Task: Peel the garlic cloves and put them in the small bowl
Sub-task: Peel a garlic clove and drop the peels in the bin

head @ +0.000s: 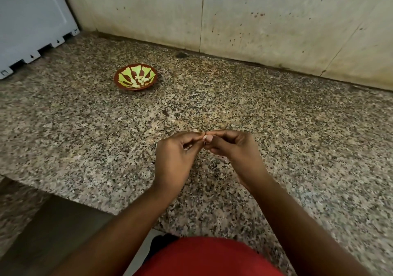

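A small garlic clove (205, 136) is pinched between the fingertips of both hands above the speckled granite counter (85, 126). My left hand (176, 154) curls its fingers round the clove from the left. My right hand (231, 146) pinches it from the right with thumb and forefinger. Most of the clove is hidden by the fingers. The small bowl (125, 82), brown with a yellow-green pattern, sits far left of the hands and holds several pale peeled cloves (139, 81).
A stained tiled wall (255, 20) runs along the back of the counter. A grey plastic panel (32, 24) stands at the far left corner. Small bits of skin (194, 130) lie on the counter just beyond the hands. The counter edge drops off at the lower left.
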